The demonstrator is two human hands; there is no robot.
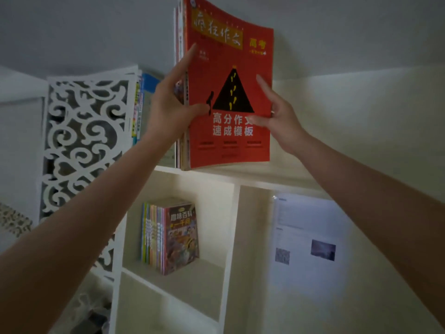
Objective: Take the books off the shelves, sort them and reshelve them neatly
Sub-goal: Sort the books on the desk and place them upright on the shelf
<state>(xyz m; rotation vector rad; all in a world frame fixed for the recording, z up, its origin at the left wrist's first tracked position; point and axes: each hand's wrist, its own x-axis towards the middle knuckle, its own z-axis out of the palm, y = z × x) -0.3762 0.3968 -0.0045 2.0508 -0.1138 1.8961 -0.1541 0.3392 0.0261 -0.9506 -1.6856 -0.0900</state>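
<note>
A tall red softcover book (230, 92) is pinched at both side edges by the left hand (171, 107) and right hand (279, 116); judged light and floppy, best gripped spine-side.

A tall book (230, 92) stands on the top shelf (240, 173), smaller books (173, 235) in the compartment below

glossy paper book cover (228, 92) — matt shelf (240, 173)

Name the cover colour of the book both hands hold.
The book is red, with a black triangle and white lettering; head view.
</note>
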